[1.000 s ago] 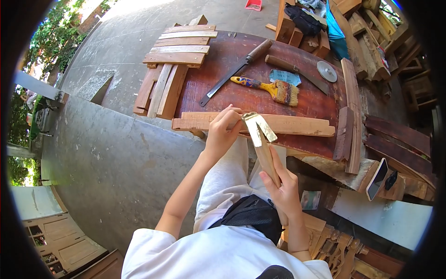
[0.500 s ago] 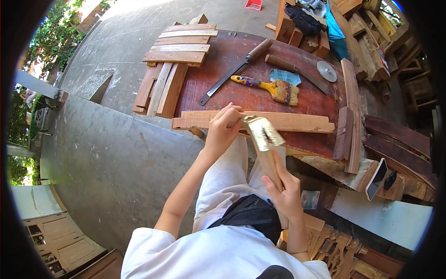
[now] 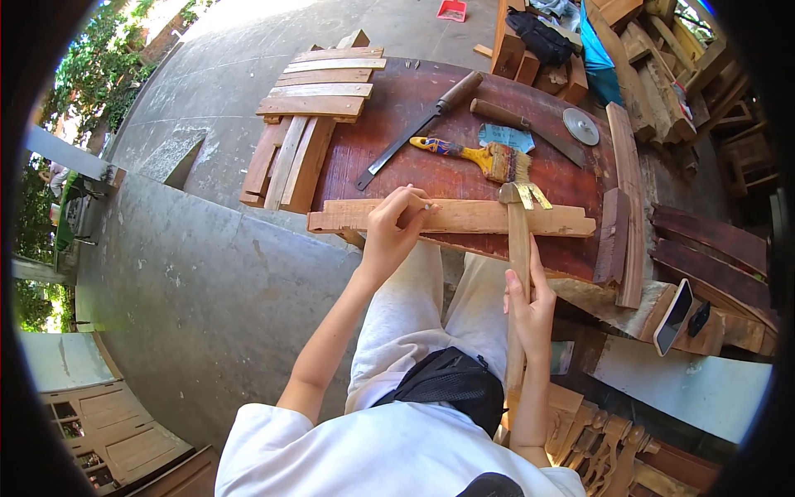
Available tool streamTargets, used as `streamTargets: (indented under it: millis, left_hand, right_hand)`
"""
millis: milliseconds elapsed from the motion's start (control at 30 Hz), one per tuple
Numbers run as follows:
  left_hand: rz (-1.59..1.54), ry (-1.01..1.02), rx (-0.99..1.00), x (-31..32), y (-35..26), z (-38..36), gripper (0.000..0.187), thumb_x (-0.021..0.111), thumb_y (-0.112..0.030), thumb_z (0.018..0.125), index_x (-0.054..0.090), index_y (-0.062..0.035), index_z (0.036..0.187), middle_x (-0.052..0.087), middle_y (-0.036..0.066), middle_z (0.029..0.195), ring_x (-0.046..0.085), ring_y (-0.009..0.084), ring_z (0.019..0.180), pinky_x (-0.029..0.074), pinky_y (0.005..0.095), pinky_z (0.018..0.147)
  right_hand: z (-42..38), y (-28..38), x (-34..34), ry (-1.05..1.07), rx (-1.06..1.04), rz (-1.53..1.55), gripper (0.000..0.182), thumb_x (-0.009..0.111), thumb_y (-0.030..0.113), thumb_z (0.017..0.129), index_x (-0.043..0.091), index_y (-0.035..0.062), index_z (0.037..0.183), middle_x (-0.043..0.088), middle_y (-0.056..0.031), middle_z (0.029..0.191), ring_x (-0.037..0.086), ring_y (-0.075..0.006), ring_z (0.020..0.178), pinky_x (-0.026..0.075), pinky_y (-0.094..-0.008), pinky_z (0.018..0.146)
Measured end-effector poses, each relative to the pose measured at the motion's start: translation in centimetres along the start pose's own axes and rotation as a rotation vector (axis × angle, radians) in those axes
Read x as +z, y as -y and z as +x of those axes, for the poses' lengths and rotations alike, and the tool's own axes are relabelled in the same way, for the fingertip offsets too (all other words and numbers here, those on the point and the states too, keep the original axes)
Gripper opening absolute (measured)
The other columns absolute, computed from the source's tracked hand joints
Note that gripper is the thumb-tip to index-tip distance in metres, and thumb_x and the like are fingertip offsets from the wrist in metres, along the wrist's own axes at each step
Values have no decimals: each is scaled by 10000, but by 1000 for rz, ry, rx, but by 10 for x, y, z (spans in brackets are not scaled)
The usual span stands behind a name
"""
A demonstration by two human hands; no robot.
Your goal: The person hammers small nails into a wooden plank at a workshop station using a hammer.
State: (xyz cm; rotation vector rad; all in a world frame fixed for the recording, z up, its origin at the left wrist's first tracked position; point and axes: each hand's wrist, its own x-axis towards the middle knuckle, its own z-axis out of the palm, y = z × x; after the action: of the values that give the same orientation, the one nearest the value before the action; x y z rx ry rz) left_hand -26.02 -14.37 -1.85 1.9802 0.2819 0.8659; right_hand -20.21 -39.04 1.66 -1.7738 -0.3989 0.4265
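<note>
A pale wooden slat (image 3: 464, 218) lies across the near edge of a dark red tabletop (image 3: 389, 157). My left hand (image 3: 391, 232) rests on the slat and pinches a small nail (image 3: 429, 206) upright against it. In my right hand (image 3: 530, 305) is the wooden handle of a claw hammer (image 3: 520, 197). The hammer's brassy head hovers over the slat, to the right of the nail and apart from it.
On the tabletop lie a paintbrush (image 3: 484, 157), a long wood-handled blade (image 3: 414, 132), a second wood-handled tool (image 3: 530, 128), a blue scrap (image 3: 507, 137) and a metal disc (image 3: 581, 126). Stacked planks (image 3: 306, 108) overhang the left end. A phone (image 3: 672, 305) leans at right among timber offcuts.
The hammer has swung from beside my left hand over to the right, its head now farther up over the slat. My left hand has stayed on the slat with the nail.
</note>
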Motion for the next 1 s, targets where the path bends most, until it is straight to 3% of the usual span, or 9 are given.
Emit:
streamTargets:
  millis: [167, 233, 300, 367, 400, 467, 600, 667, 1000]
  left_hand:
    - [68, 78, 206, -4, 0, 2, 113, 691, 57, 882, 586, 21, 897, 676, 114, 933, 680, 180, 856, 563, 315, 899]
    - [-409, -122, -184, 2, -6, 3, 107, 677, 69, 902, 576, 35, 894, 678, 98, 951, 666, 135, 880, 561, 307, 905]
    - [-428, -166, -178, 4, -5, 5, 105, 674, 69, 909, 574, 39, 895, 674, 93, 956, 653, 117, 882, 557, 286, 876]
    - [-448, -208, -172, 6, -4, 4, 104, 672, 70, 917, 573, 44, 897, 670, 87, 960, 640, 99, 883, 553, 266, 847]
    - [-362, -160, -159, 7, -2, 2, 112, 685, 61, 911, 575, 44, 896, 666, 83, 944, 629, 91, 858, 539, 250, 798]
    - [-275, -113, -146, 7, 1, -1, 122, 699, 52, 906, 577, 43, 896, 663, 79, 928, 618, 83, 832, 525, 234, 750]
    - [-169, -69, -181, 7, 3, -2, 128, 684, 65, 912, 564, 22, 901, 669, 76, 1018, 647, 109, 943, 539, 257, 839]
    - [-131, -75, -159, 7, 5, -3, 129, 690, 64, 908, 568, 22, 901, 672, 77, 1009, 648, 107, 931, 540, 257, 833]
    - [-47, -81, -129, 8, 2, -2, 124, 714, 47, 891, 590, 33, 887, 685, 83, 966, 644, 106, 871, 534, 253, 775]
  right_hand:
    - [-1, -2, -1, 17, -4, -31, 622, 612, 185, 1006, 359, 128, 1571, 576, -4, 741, 470, -55, 572, 443, -251, 527]
    - [-1, -3, 1, 9, -20, -40, 619, 611, 182, 1006, 361, 122, 1569, 605, -18, 783, 463, -55, 569, 444, -254, 524]
    - [-1, -3, 0, 0, -34, -50, 616, 611, 178, 1005, 364, 116, 1566, 634, -32, 824, 456, -54, 567, 445, -257, 520]
    - [-1, -3, -3, 41, 13, -110, 609, 617, 172, 1001, 375, 93, 1555, 714, -123, 1021, 621, -104, 698, 525, -288, 642]
    - [0, -9, -3, 41, 15, -110, 609, 617, 172, 1001, 375, 93, 1555, 714, -123, 1021, 621, -104, 698, 525, -288, 642]
    - [2, -25, 0, -5, -149, -168, 625, 611, 210, 1015, 350, 144, 1579, 547, 33, 789, 432, -43, 580, 409, -226, 521]
    - [1, -20, 1, -6, -148, -196, 629, 613, 214, 1013, 348, 153, 1580, 540, 36, 774, 433, -43, 580, 408, -226, 519]
    - [-1, -9, 1, 7, -30, -160, 603, 623, 168, 996, 384, 61, 1540, 657, -248, 1277, 664, -236, 1135, 513, -341, 921]
    - [-1, -7, 0, 23, -14, -138, 612, 615, 181, 1004, 365, 71, 1552, 671, -221, 1256, 659, -166, 1016, 521, -325, 878]
